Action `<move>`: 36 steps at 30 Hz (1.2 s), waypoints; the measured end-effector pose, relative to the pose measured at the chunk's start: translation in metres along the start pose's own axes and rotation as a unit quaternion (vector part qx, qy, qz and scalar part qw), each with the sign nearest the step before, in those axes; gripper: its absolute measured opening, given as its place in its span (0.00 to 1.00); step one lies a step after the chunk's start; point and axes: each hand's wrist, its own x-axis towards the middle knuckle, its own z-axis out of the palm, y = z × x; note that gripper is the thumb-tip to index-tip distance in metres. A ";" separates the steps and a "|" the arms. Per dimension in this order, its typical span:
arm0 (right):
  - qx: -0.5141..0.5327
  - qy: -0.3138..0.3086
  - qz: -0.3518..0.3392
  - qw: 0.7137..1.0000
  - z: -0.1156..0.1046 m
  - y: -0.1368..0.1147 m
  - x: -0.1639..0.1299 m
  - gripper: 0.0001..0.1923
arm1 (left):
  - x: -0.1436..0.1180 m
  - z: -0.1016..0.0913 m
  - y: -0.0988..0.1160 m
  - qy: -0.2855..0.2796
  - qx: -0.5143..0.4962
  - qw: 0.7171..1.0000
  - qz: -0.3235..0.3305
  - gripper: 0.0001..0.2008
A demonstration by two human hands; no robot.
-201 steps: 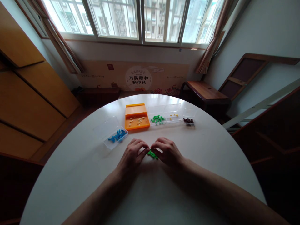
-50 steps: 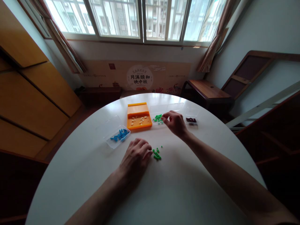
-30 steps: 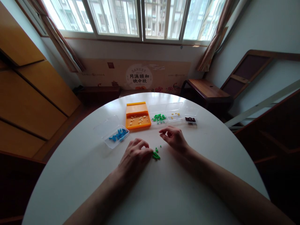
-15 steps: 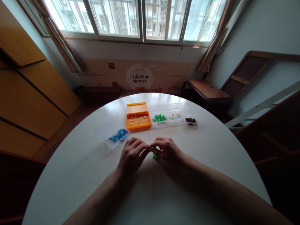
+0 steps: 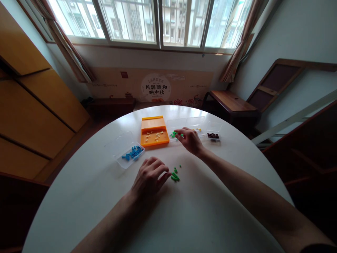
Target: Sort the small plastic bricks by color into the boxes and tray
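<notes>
At the far left, wooden cupboards (image 5: 47, 105) are seen beyond the white bench (image 5: 79, 196). On the bench, blue blocks (image 5: 134, 151) are held in an open clear box (image 5: 123, 163). To the right of this box and nearer the viewer, the left hand (image 5: 150, 175) is held low, palm down. Its fingers are curled, with thumb and forefinger brought close together at the tips; whether a piece is pinched there cannot be told. Farther back, small cream pieces are scattered in an orange tray (image 5: 154, 143).

Just beside the left fingertips, a cluster of green blocks (image 5: 175, 177) is laid on the bench, with a few loose ones set a little behind it. More green blocks are kept in a second clear box (image 5: 172, 139), which is partly covered by the right hand (image 5: 190, 141). The right fingers are bent down among those blocks; their exact gap and grip cannot be made out. Beyond that hand, yellow blocks (image 5: 199, 129) are partly hidden. At the right, dark blocks (image 5: 212, 135) are contained in a small clear box.
</notes>
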 end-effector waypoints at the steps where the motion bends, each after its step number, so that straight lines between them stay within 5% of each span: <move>1: -0.001 0.010 0.013 1.000 0.000 0.003 0.002 0.11 | 0.000 0.000 0.000 -0.007 -0.006 1.000 0.000 0.06; 11: 0.003 -0.023 -0.028 0.999 -0.010 0.001 -0.052 0.09 | 0.000 -0.002 0.001 -0.103 -0.032 0.994 0.014 0.10; 25: 0.070 -0.053 -0.072 0.994 -0.011 -0.029 -0.071 0.07 | -0.001 0.001 -0.001 -0.090 -0.029 0.996 -0.005 0.07; 36: 0.066 -0.188 -0.116 0.973 -0.009 -0.034 -0.077 0.06 | 0.000 0.004 -0.004 -0.064 -0.023 0.997 -0.042 0.07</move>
